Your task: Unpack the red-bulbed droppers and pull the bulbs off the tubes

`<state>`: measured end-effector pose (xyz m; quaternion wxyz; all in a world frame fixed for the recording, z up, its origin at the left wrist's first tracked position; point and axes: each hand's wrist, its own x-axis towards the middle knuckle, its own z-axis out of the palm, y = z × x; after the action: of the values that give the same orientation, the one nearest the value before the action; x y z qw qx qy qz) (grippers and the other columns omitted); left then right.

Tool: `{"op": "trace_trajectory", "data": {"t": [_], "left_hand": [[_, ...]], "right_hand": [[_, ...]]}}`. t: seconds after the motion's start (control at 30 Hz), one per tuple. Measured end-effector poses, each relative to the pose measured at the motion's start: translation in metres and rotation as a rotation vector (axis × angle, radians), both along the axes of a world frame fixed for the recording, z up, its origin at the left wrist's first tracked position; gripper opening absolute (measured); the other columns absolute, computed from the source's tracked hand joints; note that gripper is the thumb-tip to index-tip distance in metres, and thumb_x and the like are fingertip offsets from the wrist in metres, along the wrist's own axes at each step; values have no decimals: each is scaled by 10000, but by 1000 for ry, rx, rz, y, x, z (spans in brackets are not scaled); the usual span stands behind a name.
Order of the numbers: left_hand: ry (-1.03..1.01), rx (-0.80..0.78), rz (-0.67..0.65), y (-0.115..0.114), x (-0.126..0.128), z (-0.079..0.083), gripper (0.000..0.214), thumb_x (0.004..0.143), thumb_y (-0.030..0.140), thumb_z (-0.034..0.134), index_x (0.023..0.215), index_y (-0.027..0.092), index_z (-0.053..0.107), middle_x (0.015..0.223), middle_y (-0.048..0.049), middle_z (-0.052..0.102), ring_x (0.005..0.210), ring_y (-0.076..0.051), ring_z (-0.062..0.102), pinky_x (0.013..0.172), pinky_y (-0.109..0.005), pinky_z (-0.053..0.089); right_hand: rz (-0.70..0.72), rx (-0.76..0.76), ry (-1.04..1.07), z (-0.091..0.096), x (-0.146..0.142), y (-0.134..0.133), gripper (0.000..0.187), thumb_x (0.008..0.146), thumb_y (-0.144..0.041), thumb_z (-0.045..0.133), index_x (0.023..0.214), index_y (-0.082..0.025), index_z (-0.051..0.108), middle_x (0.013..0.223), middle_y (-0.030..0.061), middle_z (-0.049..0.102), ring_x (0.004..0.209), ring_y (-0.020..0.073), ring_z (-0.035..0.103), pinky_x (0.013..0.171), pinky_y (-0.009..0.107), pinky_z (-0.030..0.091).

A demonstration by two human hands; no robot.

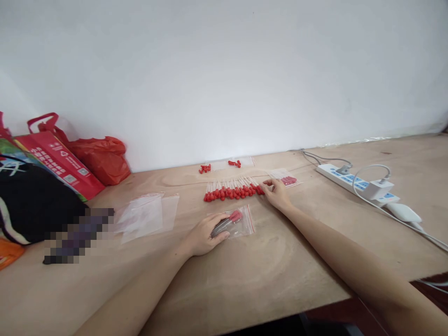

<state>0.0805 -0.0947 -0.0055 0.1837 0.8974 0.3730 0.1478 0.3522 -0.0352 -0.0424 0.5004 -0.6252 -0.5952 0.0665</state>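
Observation:
My left hand is closed round the left side of a clear zip bag on the table. Inside the bag are red-ended pieces, with dark, slim stems between my thumb and fingers. Farther back lies a row of red-tipped pale sticks, side by side with their red ends toward me. At the right end of that row, my right hand has its thumb and fingers closed on a red-tipped stick. Just beyond it is another clear zip bag with red-ended pieces inside.
Flat, clear zip bags overlap on the left. More red-tipped pieces lie near the wall. A white power strip with plugs and cables stands at right. A red plastic bag, a printed bag and a black bag fill the left.

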Motion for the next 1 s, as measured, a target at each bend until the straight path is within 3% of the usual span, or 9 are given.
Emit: {"op": "trace_trajectory", "data": {"t": [0.07,0.17,0.23,0.57,0.83,1.0], "left_hand": [[-2,1,-8,1,0,-1,417,808,354,463,1199,219,412,1242,-52,479,1127,-201,445,959,-370,355],[-4,5,-16,1,-1,-3,429,805,346,467,1206,201,414,1239,-64,482,1128,-206,447,963,-371,356],[4,8,-4,2,-2,-6,447,806,357,464,1217,190,413,1260,-76,463,1146,-216,433,973,-384,347],[45,-7,-35,6,-8,-10,521,805,455,445,1269,223,389,1343,-59,375,1242,-211,326,1024,-375,298],[80,10,-49,6,-9,-11,546,810,484,423,1285,221,362,1369,-58,335,1260,-209,295,1036,-391,271],[115,-2,-46,4,-9,-8,560,812,495,408,1295,219,343,1384,-57,306,1273,-213,267,1043,-402,254]], "right_hand": [[125,-9,26,4,-4,-10,286,736,-428,506,743,-158,598,655,26,549,598,129,468,579,256,376],[507,-143,-9,8,-14,-28,230,718,-379,548,667,-163,609,545,-13,508,502,94,419,488,221,332],[660,-185,-76,10,-22,-38,199,705,-347,574,650,-165,632,543,-14,515,506,89,416,491,215,326],[634,-144,-372,14,-51,-47,281,728,-435,578,828,-190,673,601,-1,480,628,120,412,609,240,322],[724,-228,-223,13,-43,-43,343,563,-482,697,697,-169,656,673,-3,493,684,124,444,636,234,357],[751,-226,-267,13,-44,-44,306,581,-458,693,717,-186,665,695,-4,505,698,121,450,670,247,357]]}}
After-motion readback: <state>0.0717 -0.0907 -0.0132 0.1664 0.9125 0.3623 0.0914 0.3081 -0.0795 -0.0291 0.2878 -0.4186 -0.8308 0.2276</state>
